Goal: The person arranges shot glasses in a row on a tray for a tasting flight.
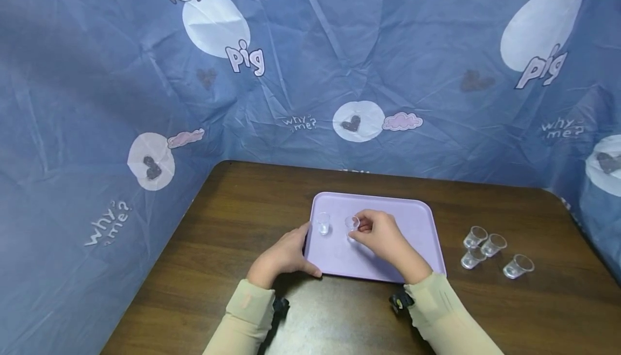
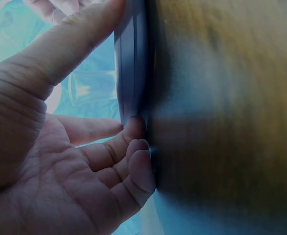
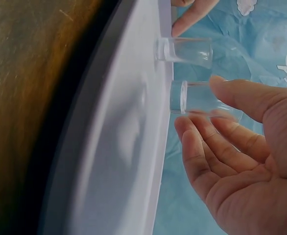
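A lilac tray [image 1: 412,225] lies on the wooden table. My left hand [image 1: 283,255] rests at its front left corner, fingers along the left edge and thumb at the front edge. With thumb and fingers, my right hand [image 1: 385,236] pinches a small clear plastic cup [image 3: 197,97] over the tray, upright; whether its base touches the tray I cannot tell. To its left a second clear cup [image 1: 323,223] stands on the tray. In the left wrist view the left thumb [image 2: 50,58] lies near the tray rim [image 2: 131,54], the other fingertips low beside it.
Right of the tray are several more clear cups: three close together, one of them this front cup [image 1: 473,258], and a single cup [image 1: 518,266] farther right. Blue printed cloth [image 1: 291,91] hangs behind and beside the table [image 1: 262,199].
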The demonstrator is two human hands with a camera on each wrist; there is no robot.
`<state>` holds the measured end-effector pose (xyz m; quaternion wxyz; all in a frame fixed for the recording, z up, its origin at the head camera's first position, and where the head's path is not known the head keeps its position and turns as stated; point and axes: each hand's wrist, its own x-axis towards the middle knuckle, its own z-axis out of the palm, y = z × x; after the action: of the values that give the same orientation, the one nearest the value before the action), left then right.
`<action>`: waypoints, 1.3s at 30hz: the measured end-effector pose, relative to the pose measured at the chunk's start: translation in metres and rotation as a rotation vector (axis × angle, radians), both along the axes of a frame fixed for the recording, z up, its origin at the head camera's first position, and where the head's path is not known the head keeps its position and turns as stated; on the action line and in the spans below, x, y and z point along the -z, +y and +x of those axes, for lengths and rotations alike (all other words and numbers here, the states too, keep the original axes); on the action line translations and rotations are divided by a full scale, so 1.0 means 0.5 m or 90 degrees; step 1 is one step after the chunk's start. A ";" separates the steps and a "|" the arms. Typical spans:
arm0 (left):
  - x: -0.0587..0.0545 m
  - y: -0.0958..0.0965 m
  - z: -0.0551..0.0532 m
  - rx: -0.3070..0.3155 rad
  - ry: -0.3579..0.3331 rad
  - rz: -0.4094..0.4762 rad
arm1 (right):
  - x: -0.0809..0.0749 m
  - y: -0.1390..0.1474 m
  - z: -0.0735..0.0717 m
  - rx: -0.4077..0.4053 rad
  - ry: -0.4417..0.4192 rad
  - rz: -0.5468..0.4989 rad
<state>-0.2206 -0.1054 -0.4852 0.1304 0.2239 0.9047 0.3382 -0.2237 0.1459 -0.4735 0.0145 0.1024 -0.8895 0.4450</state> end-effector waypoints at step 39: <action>0.001 -0.001 -0.004 0.009 0.006 -0.004 | 0.019 -0.045 -0.043 -0.015 -0.003 0.004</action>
<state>-0.2224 -0.1056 -0.4859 0.1295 0.2316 0.9046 0.3336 -0.2453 0.1234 -0.4830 0.0066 0.1115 -0.8898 0.4425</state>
